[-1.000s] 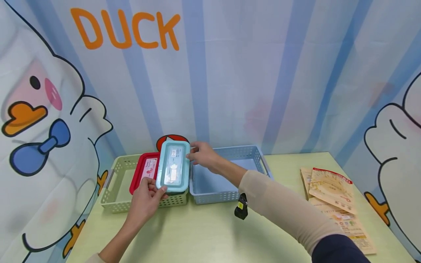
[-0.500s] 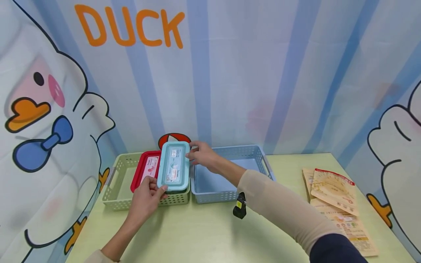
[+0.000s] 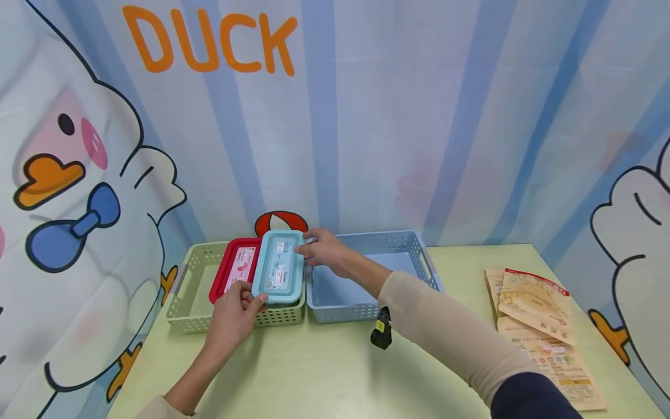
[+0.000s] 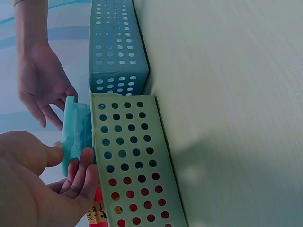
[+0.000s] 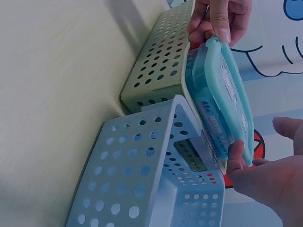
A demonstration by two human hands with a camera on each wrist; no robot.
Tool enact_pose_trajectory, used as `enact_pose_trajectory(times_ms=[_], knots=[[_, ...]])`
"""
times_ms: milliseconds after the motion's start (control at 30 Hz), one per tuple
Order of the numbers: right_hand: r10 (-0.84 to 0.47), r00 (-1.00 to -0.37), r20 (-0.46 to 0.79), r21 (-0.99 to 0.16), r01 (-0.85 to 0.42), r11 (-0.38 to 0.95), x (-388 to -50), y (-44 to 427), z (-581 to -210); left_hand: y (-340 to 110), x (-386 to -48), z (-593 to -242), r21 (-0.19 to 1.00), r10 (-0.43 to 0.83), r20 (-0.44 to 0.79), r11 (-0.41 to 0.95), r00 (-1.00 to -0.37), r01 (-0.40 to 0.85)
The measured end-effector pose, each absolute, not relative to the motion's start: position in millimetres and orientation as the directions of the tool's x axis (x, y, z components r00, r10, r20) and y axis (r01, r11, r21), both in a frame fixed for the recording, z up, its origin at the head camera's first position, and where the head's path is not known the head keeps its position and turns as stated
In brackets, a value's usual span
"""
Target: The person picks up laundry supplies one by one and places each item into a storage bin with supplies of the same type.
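A turquoise-lidded food container [image 3: 279, 267] with a label on its lid sits slightly tilted at the right end of the green basket [image 3: 191, 302]. My left hand [image 3: 234, 314] pinches its near left corner, thumb on the lid edge, as the left wrist view also shows. At the far right edge of the lid, my right hand [image 3: 327, 251] holds the rim with its fingertips. In the right wrist view one finger of that hand stands off the lid. Against the container's left side lies a red-lidded container [image 3: 235, 265], partly hidden by my left hand.
A blue perforated basket [image 3: 340, 314] stands right beside the green one, under my right forearm. Several flat paper-like packets [image 3: 539, 308] overlap at the table's right side. Behind the baskets hangs a printed curtain [image 3: 377, 128].
The turquoise-lidded container has come down at its far end and lies flatter in the green basket. Both hands stay on it. The head view has shifted slightly.
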State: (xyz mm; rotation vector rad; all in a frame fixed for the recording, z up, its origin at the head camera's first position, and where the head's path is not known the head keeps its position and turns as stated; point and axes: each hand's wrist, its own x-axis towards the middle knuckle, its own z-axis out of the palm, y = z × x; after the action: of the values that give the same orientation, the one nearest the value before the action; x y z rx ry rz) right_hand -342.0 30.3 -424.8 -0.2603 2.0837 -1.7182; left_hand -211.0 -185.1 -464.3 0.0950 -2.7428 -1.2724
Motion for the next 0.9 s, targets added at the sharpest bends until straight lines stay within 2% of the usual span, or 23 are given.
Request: enact_pose_trajectory(times_ms=[333, 533, 900], knots=[[-0.422, -0.876, -0.235, -0.964, 0.156, 0.213, -342, 32, -427, -185, -212, -460, 0.722, -0.098, 0.047, 0.691, -0.994, -0.034], [-0.424, -0.868, -0.258, -0.958, 0.173, 0.228, -343, 32, -432, -183, -212, -458, 0.657, -0.08, 0.061, 0.754, -0.995, -0.02], [-0.44, -0.86, -0.261, -0.96, 0.182, 0.214, -343, 30, -436, -182, -214, -455, 0.613, -0.048, 0.065, 0.79, -0.997, 0.002]])
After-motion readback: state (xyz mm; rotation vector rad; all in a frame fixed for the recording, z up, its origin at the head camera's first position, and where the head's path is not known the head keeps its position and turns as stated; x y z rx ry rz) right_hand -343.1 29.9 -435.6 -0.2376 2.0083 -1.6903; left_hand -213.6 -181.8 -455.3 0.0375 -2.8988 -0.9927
